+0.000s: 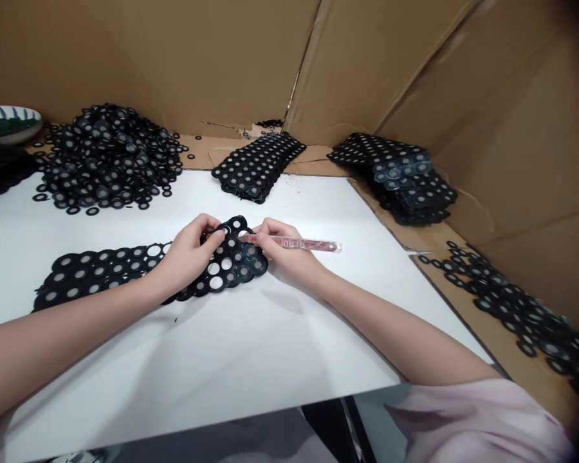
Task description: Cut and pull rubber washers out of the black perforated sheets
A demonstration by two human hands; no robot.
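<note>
A long black rubber sheet [101,267] full of round cells lies on the white table [222,360]; some cells near its right end are punched out and show white. My left hand [190,254] rests on the sheet's right end, fingers curled and pinching its upper edge. My right hand [282,251] is closed around a reddish pen-like tool [302,244], its tip touching the sheet close to my left fingertips.
A heap of loose black rings [109,157] lies at the back left beside a bowl [9,122]. Stacks of similar sheets sit at back centre [258,164] and back right [398,177]. Loose rings [516,308] cover cardboard at the right. Cardboard walls [174,58] surround.
</note>
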